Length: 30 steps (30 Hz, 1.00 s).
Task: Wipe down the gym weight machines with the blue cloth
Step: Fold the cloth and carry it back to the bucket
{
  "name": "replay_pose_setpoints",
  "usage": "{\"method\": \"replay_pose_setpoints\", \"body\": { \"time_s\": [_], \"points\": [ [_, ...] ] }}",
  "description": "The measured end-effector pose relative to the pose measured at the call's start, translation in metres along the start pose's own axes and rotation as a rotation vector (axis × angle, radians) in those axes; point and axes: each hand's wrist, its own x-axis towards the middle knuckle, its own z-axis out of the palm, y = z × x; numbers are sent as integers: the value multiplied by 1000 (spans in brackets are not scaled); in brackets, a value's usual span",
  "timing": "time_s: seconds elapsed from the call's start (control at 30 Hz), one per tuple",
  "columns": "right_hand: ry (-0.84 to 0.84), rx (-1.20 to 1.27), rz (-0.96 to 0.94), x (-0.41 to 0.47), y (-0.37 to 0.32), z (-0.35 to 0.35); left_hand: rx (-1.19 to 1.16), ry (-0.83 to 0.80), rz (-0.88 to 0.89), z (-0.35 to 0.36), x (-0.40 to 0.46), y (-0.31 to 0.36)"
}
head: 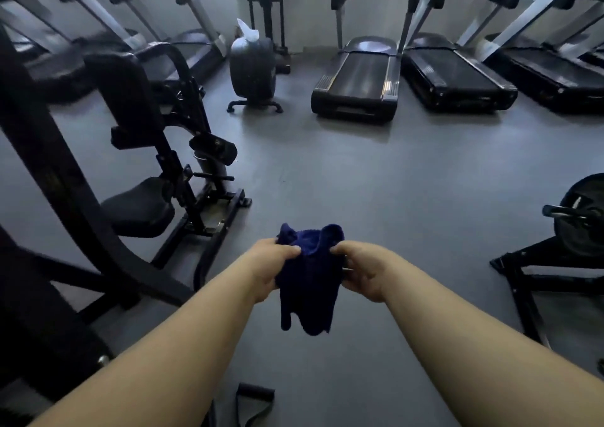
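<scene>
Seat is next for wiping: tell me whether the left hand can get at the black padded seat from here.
Probably yes: open grey floor lies before the black padded seat, though the left hand grips the dark blue cloth.

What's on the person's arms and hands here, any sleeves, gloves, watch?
Nothing visible. The left hand and right hand are bare, no gloves, and no rings show on the fingers. Both forearms are uncovered from wrist to the frame's bottom edge: no sleeves, watch or wristband in view.

Dim, bluish interior light; pale glare on the treadmill (356, 77) decks and far wall. Wide-angle bending and motion smear toward the edges; the centre stays sharper.
</scene>
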Motion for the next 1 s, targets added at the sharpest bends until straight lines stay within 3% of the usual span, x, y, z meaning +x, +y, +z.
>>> {"method": "replay_pose_setpoints", "body": {
  "time_s": [0.13, 0.2, 0.33, 0.4, 0.7, 0.77, 0.83, 0.9, 1.0],
  "points": [
    [-1, -120, -42, 52, -25, 6, 145, 312, 4, -17, 29, 0],
    [51, -242, -26, 69, -29, 5, 165, 376, -59, -20, 35, -2],
    [37, -362, 34, 105, -54, 13, -221, 412, -50, -18, 55, 2],
    [-45, -369, 7, 118, -68, 10, -256, 432, 6, -14, 65, 7],
    [-311, -515, -191, 150, -163, 11, 46, 688, 174, -21, 94, 60],
    [-454, -564, -202, 154, -189, 19, 135, 625, 189, -33, 101, 79],
    [-525, -736, -311, 167, -212, 30, 369, 507, 168, -46, 108, 100],
    [-469, -1005, -513, 185, -233, 43, 627, 497, 167, -57, 124, 119],
    [-346, -1250, -708, 223, -263, 57, 773, 626, 221, -77, 166, 142]
  ]
}}
